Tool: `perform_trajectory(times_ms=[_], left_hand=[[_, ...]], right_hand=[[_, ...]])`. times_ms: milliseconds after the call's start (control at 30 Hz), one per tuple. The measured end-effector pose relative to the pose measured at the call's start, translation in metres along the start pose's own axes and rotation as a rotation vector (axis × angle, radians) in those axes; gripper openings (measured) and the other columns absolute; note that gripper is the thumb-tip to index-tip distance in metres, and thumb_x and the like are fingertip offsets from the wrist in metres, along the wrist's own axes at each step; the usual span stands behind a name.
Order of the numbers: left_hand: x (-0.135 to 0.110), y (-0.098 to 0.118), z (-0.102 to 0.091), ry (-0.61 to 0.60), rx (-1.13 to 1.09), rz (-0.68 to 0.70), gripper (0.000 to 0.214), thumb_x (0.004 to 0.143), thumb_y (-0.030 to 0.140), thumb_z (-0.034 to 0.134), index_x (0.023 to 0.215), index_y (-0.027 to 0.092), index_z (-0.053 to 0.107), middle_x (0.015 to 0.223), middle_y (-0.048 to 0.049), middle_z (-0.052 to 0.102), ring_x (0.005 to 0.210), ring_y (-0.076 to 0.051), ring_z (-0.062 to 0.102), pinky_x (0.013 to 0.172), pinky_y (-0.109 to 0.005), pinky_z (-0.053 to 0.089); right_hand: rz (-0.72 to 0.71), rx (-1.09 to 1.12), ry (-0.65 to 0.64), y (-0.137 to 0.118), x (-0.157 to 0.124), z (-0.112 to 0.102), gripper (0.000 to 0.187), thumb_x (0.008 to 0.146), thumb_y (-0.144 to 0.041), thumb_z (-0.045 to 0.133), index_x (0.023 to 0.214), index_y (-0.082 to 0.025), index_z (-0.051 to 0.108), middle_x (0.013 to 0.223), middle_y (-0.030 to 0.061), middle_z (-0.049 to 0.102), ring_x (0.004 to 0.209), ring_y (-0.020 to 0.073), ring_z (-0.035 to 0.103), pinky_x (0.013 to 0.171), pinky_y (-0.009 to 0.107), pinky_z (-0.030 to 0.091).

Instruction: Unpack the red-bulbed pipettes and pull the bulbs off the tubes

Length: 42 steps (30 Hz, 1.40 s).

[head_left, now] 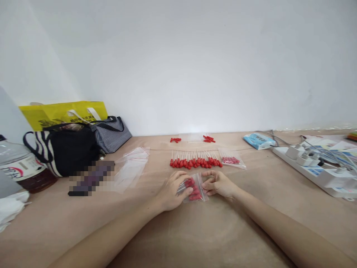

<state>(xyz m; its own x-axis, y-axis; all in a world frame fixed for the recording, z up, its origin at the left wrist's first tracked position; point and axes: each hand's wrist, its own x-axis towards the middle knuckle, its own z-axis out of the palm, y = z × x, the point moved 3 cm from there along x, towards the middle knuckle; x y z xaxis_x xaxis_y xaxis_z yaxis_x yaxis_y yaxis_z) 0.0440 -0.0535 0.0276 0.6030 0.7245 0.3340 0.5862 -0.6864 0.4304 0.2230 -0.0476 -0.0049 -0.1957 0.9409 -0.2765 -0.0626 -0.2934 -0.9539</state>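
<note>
My left hand (172,190) and my right hand (219,184) both pinch a small clear zip bag (194,188) filled with red-tipped pieces, held just above the beige table (195,234). The left fingers curl over the bag's left side; the right fingers grip its right edge. Right behind the bag lies a row of several red-tipped sticks (195,161). A second filled clear bag (231,160) rests at the row's right end.
Empty clear bags (131,167) lie to the left, beside striped and black bags (69,147) and a yellow bag (63,111). A bottle (21,165) stands far left. Loose red pieces (208,139) lie near the wall. A tissue pack (259,140) and power strip (312,167) sit right.
</note>
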Motion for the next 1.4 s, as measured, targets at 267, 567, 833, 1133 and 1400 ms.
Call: perform_trajectory(times_ms=[267,567,833,1133,1400], left_hand=[[0.042,0.008,0.014,-0.101,0.159,0.328,0.023,0.085,0.017,0.040,0.088,0.018,0.062,0.095,-0.0056,0.053,0.081,-0.013,0.052,0.070,-0.024,0.043],[0.043,0.005,0.017,-0.104,0.184,0.331,0.016,0.081,0.014,0.042,0.080,0.016,0.058,0.094,-0.0046,0.053,0.080,-0.013,0.052,0.070,-0.023,0.042],[0.038,0.001,0.014,-0.062,0.120,0.292,0.022,0.083,0.012,0.035,0.077,0.016,0.055,0.088,-0.0039,0.055,0.076,-0.013,0.052,0.069,-0.023,0.042],[0.035,-0.008,0.011,-0.026,0.007,0.253,0.019,0.082,0.011,0.035,0.076,0.016,0.053,0.081,-0.0034,0.057,0.075,-0.013,0.053,0.071,-0.025,0.043],[0.034,-0.005,0.011,-0.079,0.346,0.526,0.022,0.086,0.013,0.035,0.082,0.017,0.057,0.090,-0.0044,0.060,0.076,-0.012,0.054,0.065,-0.022,0.042]], right_hand=[[-0.034,0.003,0.017,0.003,0.004,0.001,0.047,0.048,-0.012,0.075,0.077,-0.019,0.039,0.047,-0.0087,0.057,0.046,0.0096,0.057,0.045,0.020,0.048],[0.022,-0.013,0.002,0.001,0.002,0.000,0.037,0.052,-0.009,0.069,0.073,-0.018,0.041,0.054,-0.0045,0.060,0.049,0.0097,0.059,0.049,0.021,0.049],[-0.323,-0.344,-0.169,-0.001,-0.001,0.003,0.011,0.063,-0.012,0.056,0.073,-0.017,0.053,0.060,-0.0044,0.055,0.052,0.0067,0.052,0.048,0.018,0.044],[-1.186,-1.161,0.102,-0.010,-0.018,0.011,0.014,0.077,-0.015,0.049,0.082,-0.021,0.062,0.081,0.0035,0.060,0.071,0.0126,0.055,0.058,0.023,0.039],[-1.398,-1.412,0.161,-0.008,-0.018,0.015,0.024,0.085,-0.017,0.039,0.071,-0.020,0.059,0.071,0.0018,0.060,0.061,0.0111,0.047,0.051,0.024,0.030]])
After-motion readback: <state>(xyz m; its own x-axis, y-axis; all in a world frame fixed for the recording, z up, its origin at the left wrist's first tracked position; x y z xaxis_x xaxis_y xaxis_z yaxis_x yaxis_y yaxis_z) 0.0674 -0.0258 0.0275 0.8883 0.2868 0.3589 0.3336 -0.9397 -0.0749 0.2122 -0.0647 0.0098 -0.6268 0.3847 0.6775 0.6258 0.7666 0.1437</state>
